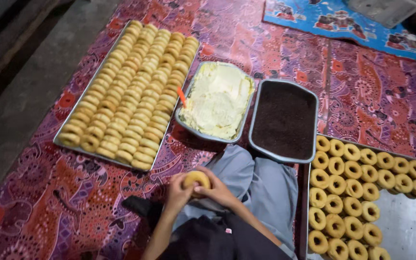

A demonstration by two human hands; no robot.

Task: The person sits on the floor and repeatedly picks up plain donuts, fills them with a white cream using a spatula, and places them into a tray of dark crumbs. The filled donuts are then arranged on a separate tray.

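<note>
- Two hands meet on one doughnut (196,180), low in the middle of the view, over our lap in grey cloth (261,185).
- Our left hand (178,191) closes its grip on the doughnut's left edge, fingers curled round it.
- Our right hand (216,190) closes on the right edge and the underside, so both hands have hold of the same ring.
- We see the doughnut tipped: its flat face turns up and a little away from us. Being a ring, it has no true long axis; its widest line runs left to right between the two hands. The hole is mostly hidden by our fingers.
- Just beyond our knee lie two metal pans side by side: one of pale yellow cream (217,101), with an orange handle (182,96) sticking out at its left rim, and one of dark brown sprinkles (285,120).
- Left of the cream pan, a long tray (59,139) carries plain doughnuts (131,91) packed on edge in tight rows, running away from us.
- To our right, another tray (405,221) holds doughnuts lying flat (343,192), holes up, with bare metal at its near right part.
- Everything rests on a purple and red patterned cloth (63,202) spread over the floor; a blue printed mat (333,21) lies at the far right.
</note>
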